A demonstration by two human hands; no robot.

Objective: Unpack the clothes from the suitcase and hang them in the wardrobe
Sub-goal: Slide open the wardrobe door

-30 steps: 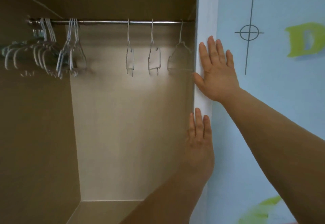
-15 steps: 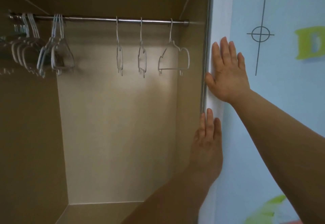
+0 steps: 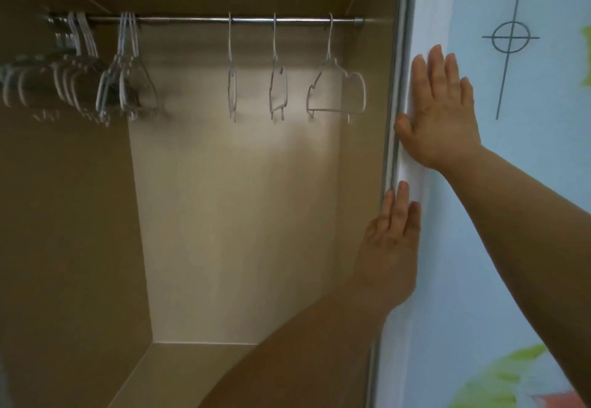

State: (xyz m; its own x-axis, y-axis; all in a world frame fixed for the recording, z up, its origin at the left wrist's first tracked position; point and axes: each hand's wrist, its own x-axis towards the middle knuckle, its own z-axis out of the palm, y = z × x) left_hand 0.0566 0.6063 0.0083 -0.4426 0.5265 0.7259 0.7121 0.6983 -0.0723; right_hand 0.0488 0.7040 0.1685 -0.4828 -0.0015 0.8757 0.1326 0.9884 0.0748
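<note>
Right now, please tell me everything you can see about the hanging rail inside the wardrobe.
The hanging rail is a thin, shiny bar, metal by its look, running level across the top of the wardrobe to a fitting on the right wall. It carries only empty white hangers: a crowded bunch at the left and three spaced ones toward the right. No clothes hang on it; neither hand touches it.

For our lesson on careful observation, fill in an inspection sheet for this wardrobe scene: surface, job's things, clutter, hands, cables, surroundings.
Surface: wardrobe floor bare; no clothes inside.
Job's things: rail carries three spaced hangers, the rightmost turned broadside, plus a bunch crowded at the left; all are empty. No suitcase or clothes in view.
Clutter: nothing seen.
Hands: left hand and right hand both flat and open against the door edge, right above left, holding nothing.
Cables: nothing seen.
Surroundings: door face is light blue with a crosshair mark and green shapes.
</note>
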